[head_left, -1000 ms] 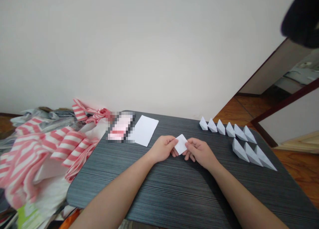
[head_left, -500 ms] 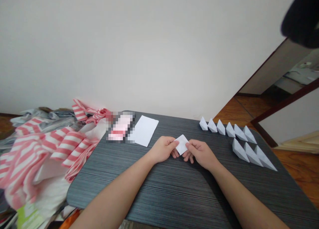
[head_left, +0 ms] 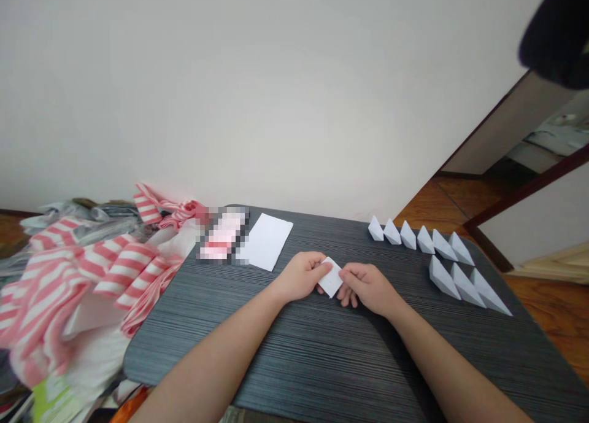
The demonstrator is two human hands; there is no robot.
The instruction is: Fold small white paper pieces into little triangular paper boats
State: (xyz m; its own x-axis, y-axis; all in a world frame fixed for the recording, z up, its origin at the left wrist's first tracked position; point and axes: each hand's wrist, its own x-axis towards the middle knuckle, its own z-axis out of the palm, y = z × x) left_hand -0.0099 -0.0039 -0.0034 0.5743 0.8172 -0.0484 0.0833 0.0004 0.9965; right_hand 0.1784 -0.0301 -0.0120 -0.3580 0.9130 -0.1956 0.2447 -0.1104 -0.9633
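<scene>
Over the middle of the desk (head_left: 322, 355), left hand (head_left: 300, 277) and right hand (head_left: 369, 288) each pinch one side of the small folded paper (head_left: 330, 283) (thumbs uppermost); uneven pull could skew its creases.

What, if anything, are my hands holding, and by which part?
A folded white paper: your left hand grips its left side, thumb on top; your right hand pinches its right corner.

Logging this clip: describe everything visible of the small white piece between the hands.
The small white piece looks like folded paper: flat, squarish, one corner toward the person. The left hand grips its left side, thumb on top; the right hand pinches its right corner. It is over the dark table; contact unclear.
</scene>
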